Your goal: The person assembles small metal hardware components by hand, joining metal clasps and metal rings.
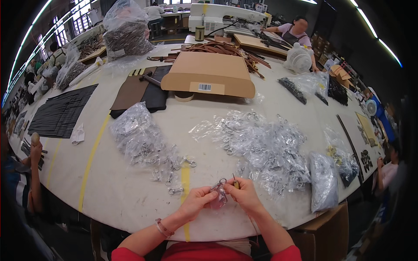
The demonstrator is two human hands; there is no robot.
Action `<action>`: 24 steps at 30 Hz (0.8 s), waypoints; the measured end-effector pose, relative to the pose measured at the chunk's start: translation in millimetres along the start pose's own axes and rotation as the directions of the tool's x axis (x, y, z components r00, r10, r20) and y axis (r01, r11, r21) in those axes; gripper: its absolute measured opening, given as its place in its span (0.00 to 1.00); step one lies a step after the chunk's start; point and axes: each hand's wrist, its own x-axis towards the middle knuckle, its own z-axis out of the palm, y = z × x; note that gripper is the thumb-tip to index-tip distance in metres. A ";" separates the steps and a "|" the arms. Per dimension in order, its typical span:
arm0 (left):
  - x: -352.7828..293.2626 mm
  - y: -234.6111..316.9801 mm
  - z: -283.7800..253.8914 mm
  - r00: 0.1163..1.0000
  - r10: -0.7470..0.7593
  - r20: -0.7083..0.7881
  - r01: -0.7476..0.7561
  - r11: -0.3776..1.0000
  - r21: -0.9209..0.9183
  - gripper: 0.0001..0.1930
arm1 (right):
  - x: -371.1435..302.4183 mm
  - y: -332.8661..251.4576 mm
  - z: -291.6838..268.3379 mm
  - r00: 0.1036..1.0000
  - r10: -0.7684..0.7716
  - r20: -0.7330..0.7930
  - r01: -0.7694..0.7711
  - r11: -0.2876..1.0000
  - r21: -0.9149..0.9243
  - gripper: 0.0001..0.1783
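Close to the table's near edge, my left hand (pixel 199 202) is closed on a silver metal snap hook (pixel 220 182) with a ring end. Thin clear plastic hangs round the hook's lower part, between my two hands. My right hand (pixel 244 197) grips a small yellow-handled tool (pixel 236 184) with a thin dark tip pointing up; its exact kind is too small to tell. Its fingers touch or nearly touch the hook. To the left lie several loose metal hooks (pixel 176 191). A wide heap of hooks in clear plastic bags (pixel 265 148) spreads to the right.
Another plastic-wrapped heap (pixel 138 130) sits left. Beyond are a cardboard box (pixel 209 69), a hammer (pixel 152 81), black strips (pixel 61 111) and brown straps (pixel 222 48). A grey plastic-wrapped bundle (pixel 323 182) lies at the right edge. People work on the far, left and right sides.
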 end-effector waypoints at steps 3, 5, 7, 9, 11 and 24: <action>1.4 0.8 -4.9 0.999 0.043 0.026 -0.046 0.993 0.107 0.11 | -0.3 0.4 1.2 0.989 -0.062 -0.134 0.062 0.998 -0.007 0.06; 0.9 1.5 -6.6 0.998 0.047 0.031 -0.051 0.991 0.127 0.11 | 0.4 -4.4 0.7 0.992 -0.054 -0.113 0.054 0.999 -0.004 0.05; 1.5 2.6 -11.4 0.998 0.052 0.038 -0.057 0.987 0.148 0.10 | 1.0 -5.1 0.0 0.993 -0.063 -0.104 0.062 0.998 -0.014 0.05; 4.6 4.4 -19.6 1.000 -0.001 0.010 -0.004 0.881 0.472 0.14 | 0.8 -7.4 0.3 0.993 -0.070 -0.090 0.069 0.997 -0.023 0.05; 2.8 14.0 -15.5 0.980 0.195 0.034 -0.182 0.821 0.541 0.18 | -7.4 -14.9 3.1 0.819 -0.573 0.023 0.498 0.691 -0.524 0.05; 14.2 41.1 -3.9 0.879 0.397 0.266 -0.478 0.717 0.507 0.31 | 1.0 -60.0 4.3 0.912 -0.365 0.186 0.403 0.717 -0.569 0.04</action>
